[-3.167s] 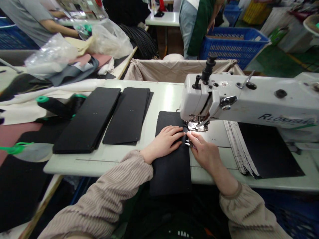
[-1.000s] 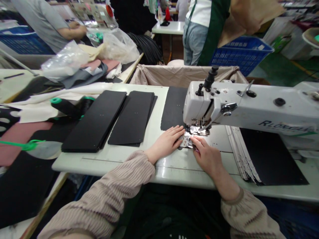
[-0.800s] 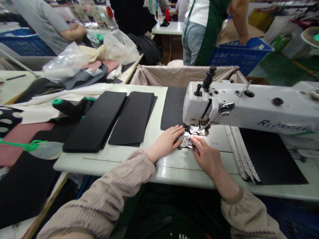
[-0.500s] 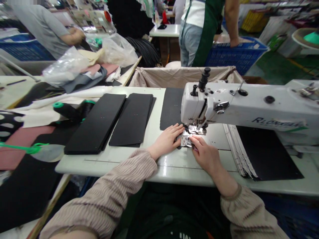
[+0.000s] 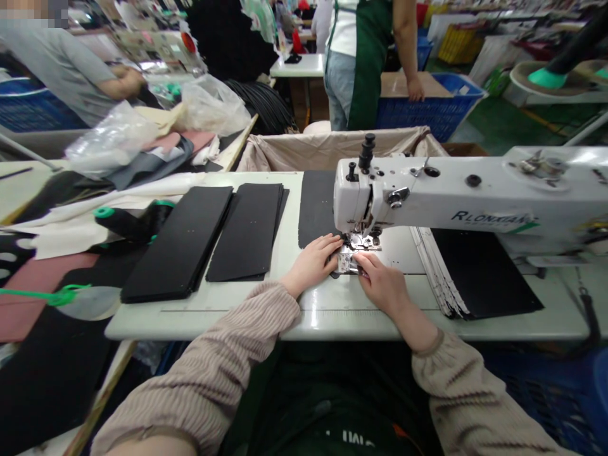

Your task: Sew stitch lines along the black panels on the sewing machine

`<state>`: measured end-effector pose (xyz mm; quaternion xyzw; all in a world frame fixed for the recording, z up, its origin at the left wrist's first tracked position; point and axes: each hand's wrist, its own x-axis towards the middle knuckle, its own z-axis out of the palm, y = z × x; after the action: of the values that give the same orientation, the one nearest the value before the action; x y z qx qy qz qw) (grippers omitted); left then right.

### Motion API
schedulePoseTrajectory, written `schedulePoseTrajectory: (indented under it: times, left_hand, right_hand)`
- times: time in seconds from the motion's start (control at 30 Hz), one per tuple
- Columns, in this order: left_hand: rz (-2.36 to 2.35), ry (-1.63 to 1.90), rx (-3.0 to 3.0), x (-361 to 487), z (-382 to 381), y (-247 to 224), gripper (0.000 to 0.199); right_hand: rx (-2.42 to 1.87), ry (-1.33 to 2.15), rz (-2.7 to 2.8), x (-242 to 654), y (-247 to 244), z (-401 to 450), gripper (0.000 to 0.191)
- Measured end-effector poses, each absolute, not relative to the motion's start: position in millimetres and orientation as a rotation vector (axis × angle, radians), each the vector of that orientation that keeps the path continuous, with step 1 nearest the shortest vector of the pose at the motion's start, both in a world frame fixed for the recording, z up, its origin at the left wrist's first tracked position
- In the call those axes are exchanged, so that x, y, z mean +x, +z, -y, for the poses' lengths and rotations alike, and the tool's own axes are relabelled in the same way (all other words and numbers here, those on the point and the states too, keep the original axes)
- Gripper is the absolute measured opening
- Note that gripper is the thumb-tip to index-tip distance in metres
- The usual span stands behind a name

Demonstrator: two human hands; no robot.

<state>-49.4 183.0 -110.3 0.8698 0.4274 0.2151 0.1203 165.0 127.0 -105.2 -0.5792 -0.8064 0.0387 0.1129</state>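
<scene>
Just beyond the left hand (image 5: 313,261), a black panel (image 5: 315,209) lies flat, partly hidden by the sewing machine (image 5: 427,196); that hand is laid out flat, fingertips at the panel's near edge. Close by, the right hand (image 5: 382,284) is loosely curled, fingertips near the metal plate (image 5: 348,261); whether it grips anything, I cannot tell.

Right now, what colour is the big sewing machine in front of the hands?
The sewing machine is white, with dark lettering; it shows best in the head view.
</scene>
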Motion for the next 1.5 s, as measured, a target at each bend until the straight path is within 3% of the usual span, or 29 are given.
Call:
schedulePoseTrajectory:
  times: [0.4, 0.6, 0.77, 0.9, 0.97, 1.17, 1.33, 1.5]
  left_hand:
    - [-1.722, 0.601, 2.400, -45.2, -180.1, -95.6, 0.049]
    - [-1.971, 0.515, 2.385, -55.3, -84.4, -97.7, 0.057]
    - [-1.712, 0.249, 2.440, -95.3, 10.2, -90.7, 0.056]
    - [-1.470, 0.184, 2.440, -109.6, 22.9, -79.5, 0.084]
    - [-1.408, 0.184, 2.461, -104.2, 9.6, -78.8, 0.088]
    - [-1.377, 0.315, 2.548, -44.2, -34.0, -84.2, 0.054]
    - [-1.127, 0.465, 2.612, 34.8, -40.6, -94.3, 0.057]
    - [-1.115, 0.513, 2.666, 73.3, -34.5, -108.2, 0.018]
  right_hand:
    - [-1.643, 0.199, 2.291, 164.4, -102.6, -125.4, 0.041]
    - [-1.568, 0.270, 2.267, 177.9, -93.3, -116.6, 0.032]
    - [-1.411, 0.501, 1.965, 210.4, -87.9, -73.4, 0.029]
    - [-1.509, 0.639, 1.707, 233.8, -91.4, -33.2, 0.030]
    - [-1.589, 0.663, 1.631, 242.4, -95.5, -18.5, 0.033]
    - [-1.798, 0.651, 1.583, 263.9, -104.0, 13.2, 0.033]
    - [-1.973, 0.613, 1.674, 272.2, -106.9, 32.9, 0.032]
    - [-2.012, 0.577, 1.723, 272.6, -112.0, 41.1, 0.028]
